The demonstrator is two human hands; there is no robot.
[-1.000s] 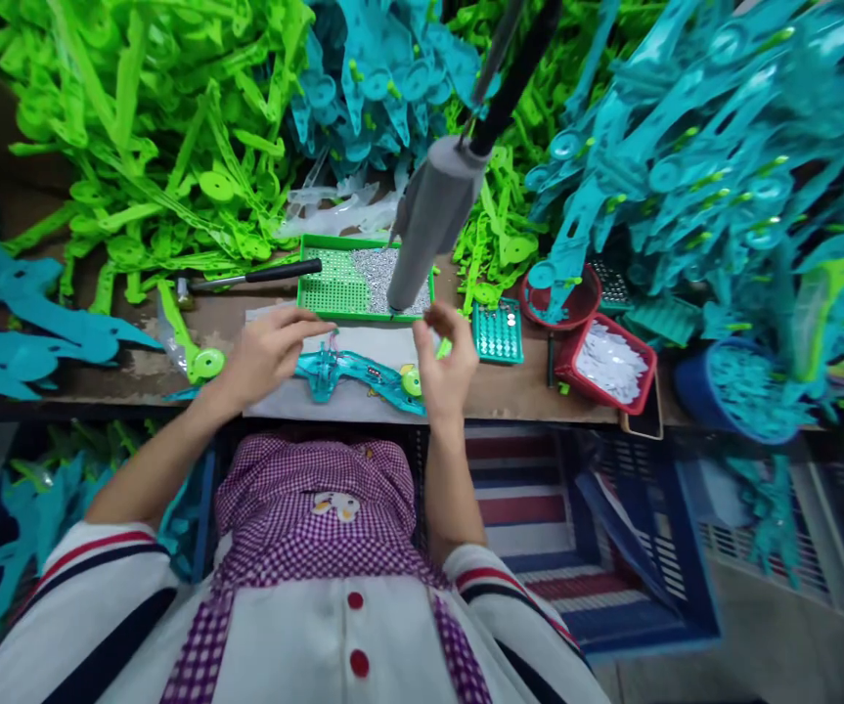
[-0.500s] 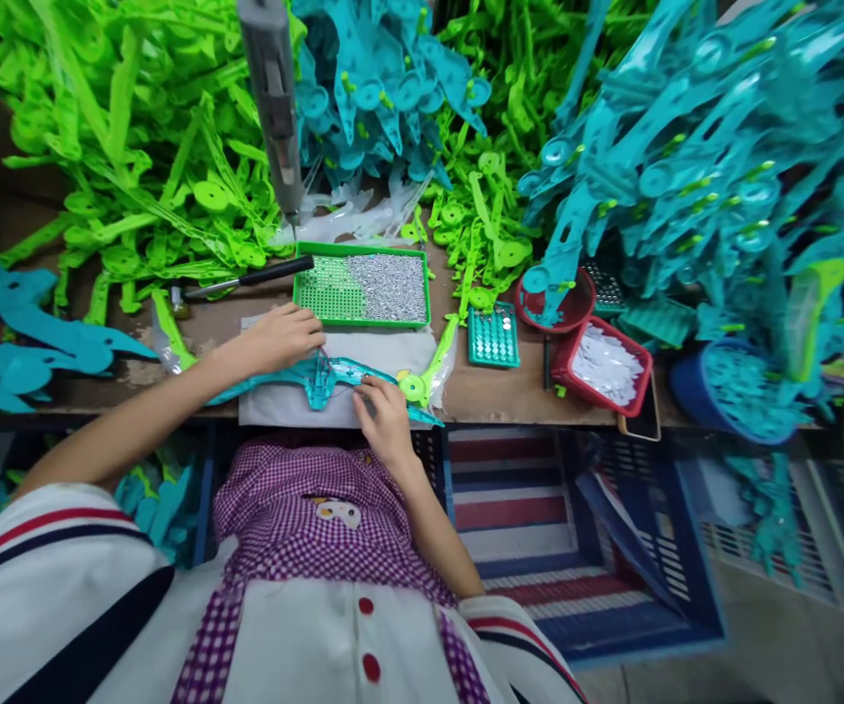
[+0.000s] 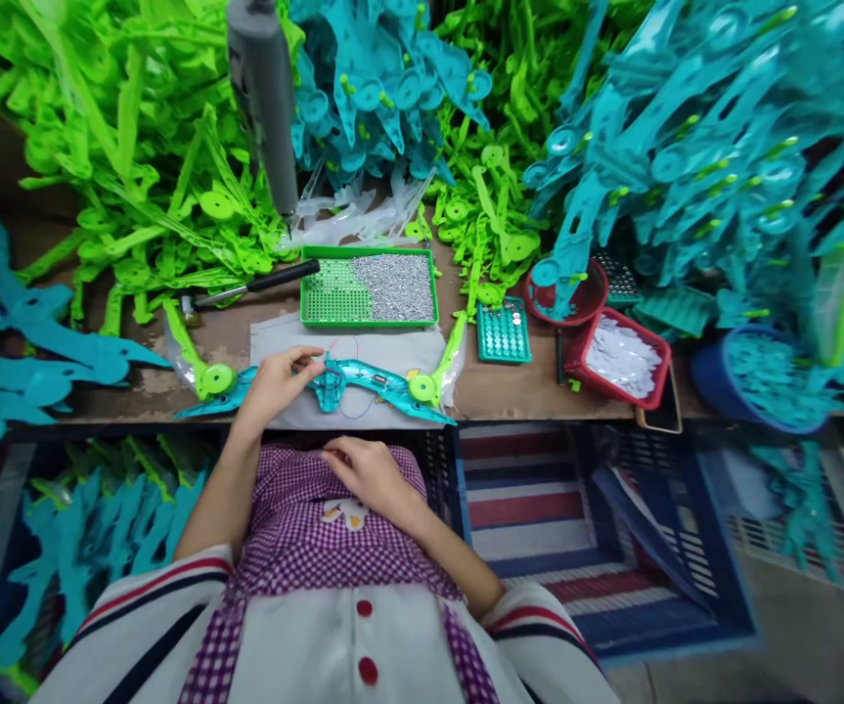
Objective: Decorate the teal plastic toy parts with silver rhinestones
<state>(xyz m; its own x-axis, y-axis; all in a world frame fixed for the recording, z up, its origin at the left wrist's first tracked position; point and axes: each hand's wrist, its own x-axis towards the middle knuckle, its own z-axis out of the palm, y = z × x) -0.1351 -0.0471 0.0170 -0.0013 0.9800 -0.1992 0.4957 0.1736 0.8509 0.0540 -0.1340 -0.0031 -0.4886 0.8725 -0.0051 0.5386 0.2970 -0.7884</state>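
A teal curved plastic shell, shaped like a toy bow, lies across a grey cloth at the table's front edge. Lime green arms sit at its two ends, and thin wires loop around its middle. My left hand is over the left half of the shell, fingers bent and closed near its centre; whatever they pinch is too small to make out. Below the table edge, my right hand is held at the checked apron, its fingers loosely bent and thumb apart, with nothing visible in it.
A grey electric screwdriver hangs above a green tray of small screws. Left of the tray lies a black-handled hammer. A teal tray, red tubs and a blue tub stand right. Lime and teal parts pile behind.
My right hand has left the shell and come down to the apron. My left hand has moved slightly left and lower, uncovering the shell's left end.
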